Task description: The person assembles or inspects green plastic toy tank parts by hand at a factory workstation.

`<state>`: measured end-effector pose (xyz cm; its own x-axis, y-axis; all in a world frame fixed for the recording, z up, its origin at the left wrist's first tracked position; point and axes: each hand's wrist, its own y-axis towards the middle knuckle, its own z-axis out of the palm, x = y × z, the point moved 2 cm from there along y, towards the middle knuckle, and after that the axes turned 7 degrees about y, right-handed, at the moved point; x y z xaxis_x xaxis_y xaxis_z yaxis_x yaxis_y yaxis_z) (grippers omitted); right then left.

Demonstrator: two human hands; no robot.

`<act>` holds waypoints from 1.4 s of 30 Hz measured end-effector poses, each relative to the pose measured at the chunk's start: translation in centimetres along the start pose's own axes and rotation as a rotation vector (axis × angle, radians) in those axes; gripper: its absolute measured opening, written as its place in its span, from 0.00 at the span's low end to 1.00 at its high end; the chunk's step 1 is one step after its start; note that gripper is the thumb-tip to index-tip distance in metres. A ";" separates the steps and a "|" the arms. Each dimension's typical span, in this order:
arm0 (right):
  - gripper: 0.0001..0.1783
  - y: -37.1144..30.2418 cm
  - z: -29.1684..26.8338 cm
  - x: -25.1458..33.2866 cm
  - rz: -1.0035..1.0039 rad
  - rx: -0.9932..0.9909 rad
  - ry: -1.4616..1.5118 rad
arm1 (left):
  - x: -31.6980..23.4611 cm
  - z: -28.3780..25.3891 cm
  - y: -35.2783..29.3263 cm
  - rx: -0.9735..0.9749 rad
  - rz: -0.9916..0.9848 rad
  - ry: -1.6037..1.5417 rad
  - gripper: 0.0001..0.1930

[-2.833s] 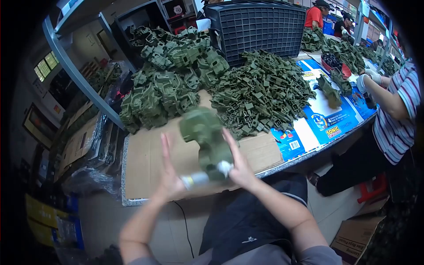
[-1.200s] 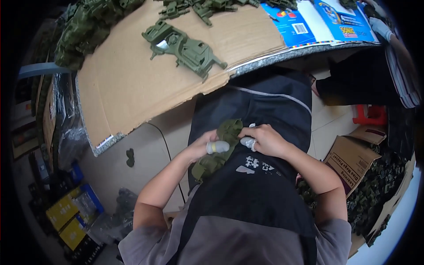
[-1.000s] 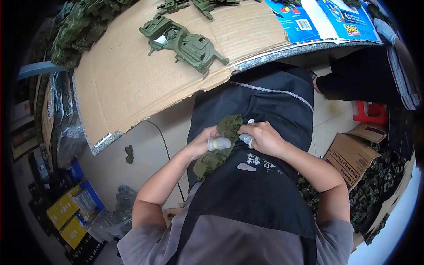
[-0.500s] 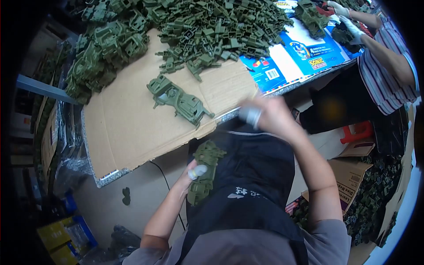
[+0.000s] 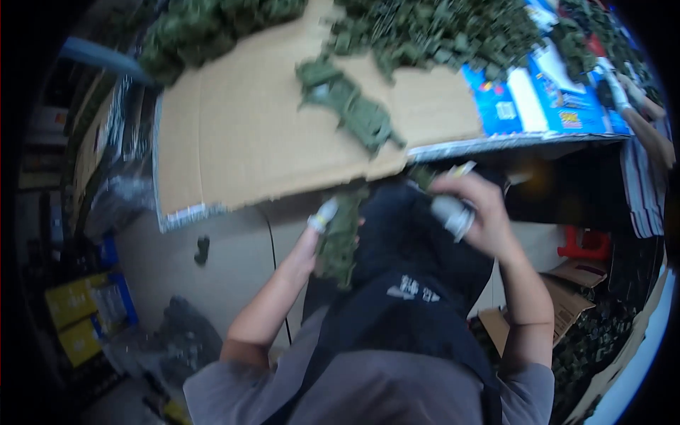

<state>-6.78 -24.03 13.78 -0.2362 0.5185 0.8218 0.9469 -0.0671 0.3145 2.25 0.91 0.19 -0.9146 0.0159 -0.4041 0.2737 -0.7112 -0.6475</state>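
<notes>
Clamping a long green part (image 5: 340, 242) in the left hand (image 5: 314, 231), from two to six o'clock of its wrapped thumb (image 5: 324, 214). Pinching a small green piece (image 5: 422, 176) at ten o'clock of the right hand (image 5: 479, 209); showing that piece now, after only a blurred hand half a second ago.

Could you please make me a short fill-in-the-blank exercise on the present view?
1. The colour of the long plastic part in the left hand is ____.
2. The small piece by the table edge is held in the person's ____ hand.
3. The lone plastic part on the table lies on a flat sheet of brown ____.
4. The colour of the plastic stool on the floor at the far right is ____.

Missing words: green; right; cardboard; red.
</notes>
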 end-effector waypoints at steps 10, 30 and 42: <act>0.17 -5.8 8.8 0.6 0.133 0.689 0.076 | 4.6 2.2 -0.5 -0.064 0.039 0.125 0.27; 0.18 -2.3 8.4 1.3 0.045 0.769 -0.121 | 4.2 2.7 -0.1 -0.163 0.132 0.113 0.24; 0.31 5.1 6.2 -0.4 0.013 -0.234 0.422 | -5.1 3.3 -8.3 -0.001 0.609 0.057 0.30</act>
<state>-0.53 -19.31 12.09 -0.3382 0.1284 0.9323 0.8874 -0.2862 0.3614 3.68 4.47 9.77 -0.5765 -0.3557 -0.7356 0.7426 -0.6036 -0.2901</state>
